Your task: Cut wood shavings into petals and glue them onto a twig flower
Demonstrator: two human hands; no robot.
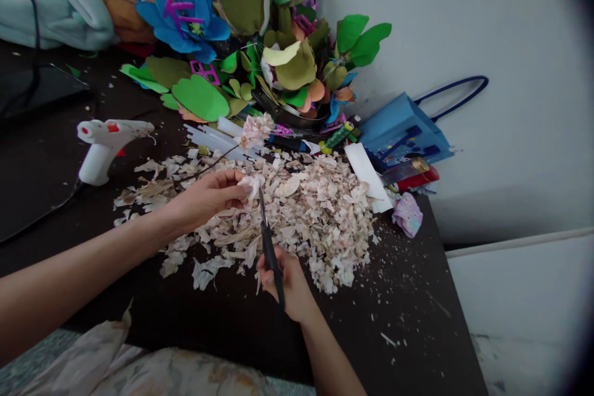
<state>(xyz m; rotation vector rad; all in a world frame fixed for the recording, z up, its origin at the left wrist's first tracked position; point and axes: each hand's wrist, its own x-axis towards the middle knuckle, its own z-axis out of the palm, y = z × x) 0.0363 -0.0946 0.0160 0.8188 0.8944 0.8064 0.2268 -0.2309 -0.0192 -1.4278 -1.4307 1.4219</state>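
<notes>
The left hand (206,198) has its fingertips pressed together, pinching a pale paper scrap (248,185) at 12 o'clock from the palm. The right hand (288,284) curls around black scissors (269,253), blades touching the scrap. A heap of paper shreds (306,216) lies beneath. A black dish (283,114) at 12 o'clock holds paper leaves; a blue paper bag (401,130) stands at 2 o'clock.

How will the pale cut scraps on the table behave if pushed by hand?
The pale scraps look thin and light, so they probably scatter. Their loose heap would likely spread, not move as one; stray bits on the table support this.
</notes>
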